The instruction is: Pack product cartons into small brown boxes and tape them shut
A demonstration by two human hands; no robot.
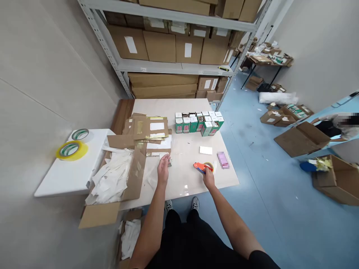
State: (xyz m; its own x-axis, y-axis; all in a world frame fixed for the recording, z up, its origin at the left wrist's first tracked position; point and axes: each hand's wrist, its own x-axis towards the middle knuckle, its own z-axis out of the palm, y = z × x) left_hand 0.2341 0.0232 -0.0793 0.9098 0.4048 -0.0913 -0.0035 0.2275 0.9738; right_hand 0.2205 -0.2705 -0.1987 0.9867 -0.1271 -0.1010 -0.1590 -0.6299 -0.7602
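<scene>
My right hand point(209, 178) is closed on a tape dispenser point(199, 166) with an orange-red and blue body and a yellowish roll of tape. The dispenser is just over the table. My left hand point(163, 171) grips a small white box point(169, 162), mostly hidden behind the fingers. A flat white box point(205, 150) lies between the dispenser and several green-and-white boxes point(193, 125) standing in rows at the back right. To the right of the dispenser is a pink blurred item point(223, 160). Flattened cardboard point(143, 129) lies stacked beyond my left hand.
At left, an open carton point(134, 175) holds white paper strips. Tape rolls point(70, 149) rest on a white surface point(67, 179). Shelves point(179, 67) with cartons stand behind the table point(179, 183). A person point(333, 125) is beside open cartons point(303, 138) at far right.
</scene>
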